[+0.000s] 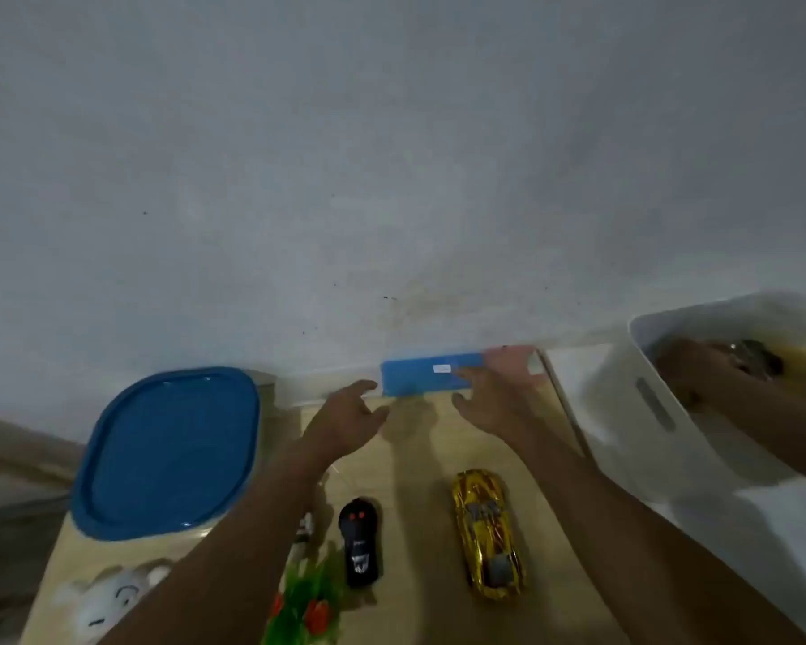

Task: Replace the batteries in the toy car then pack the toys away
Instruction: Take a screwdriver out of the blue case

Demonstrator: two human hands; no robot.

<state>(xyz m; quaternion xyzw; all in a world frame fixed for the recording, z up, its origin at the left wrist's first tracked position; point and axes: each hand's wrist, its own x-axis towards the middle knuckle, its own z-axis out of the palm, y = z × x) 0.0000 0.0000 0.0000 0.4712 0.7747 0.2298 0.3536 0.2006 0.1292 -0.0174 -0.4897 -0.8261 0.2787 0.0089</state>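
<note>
A shiny gold toy car [487, 533] lies on the wooden table [419, 458], nose pointing away from me. To its left is a black remote control [359, 542] with red buttons. A flat blue box [426, 373] sits against the wall at the back of the table. My left hand [350, 412] hovers open just left of the box, fingers spread. My right hand [494, 395] reaches over the box's right end with its fingers apart; whether they grip it is unclear.
A large blue lid [168, 453] lies at the left. A white plush toy [108, 593] and a green and orange plastic toy [303, 607] sit at the near edge. On the right stands a white storage bin [671, 412], and another arm [740, 398] reaches into it.
</note>
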